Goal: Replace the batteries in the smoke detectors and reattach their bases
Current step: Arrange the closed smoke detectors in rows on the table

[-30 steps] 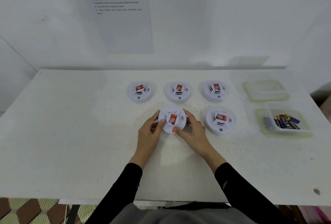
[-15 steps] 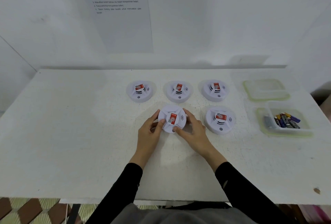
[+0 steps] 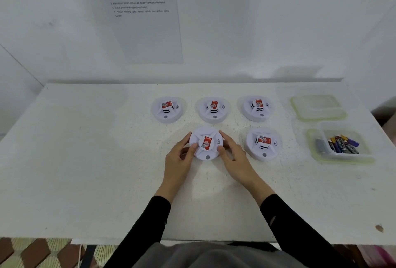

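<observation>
Head view: left hand (image 3: 179, 158), right hand (image 3: 235, 158) grasp smoke detector (image 3: 206, 143) rim; face up, button (image 3: 207, 157) toward person.

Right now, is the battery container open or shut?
Open: batteries show uncovered inside the container, and a lid lies apart behind it.

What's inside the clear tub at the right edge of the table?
Loose batteries, purple, black and yellow, piled in the tub. Their count and anything beneath the pile cannot be seen.
</observation>
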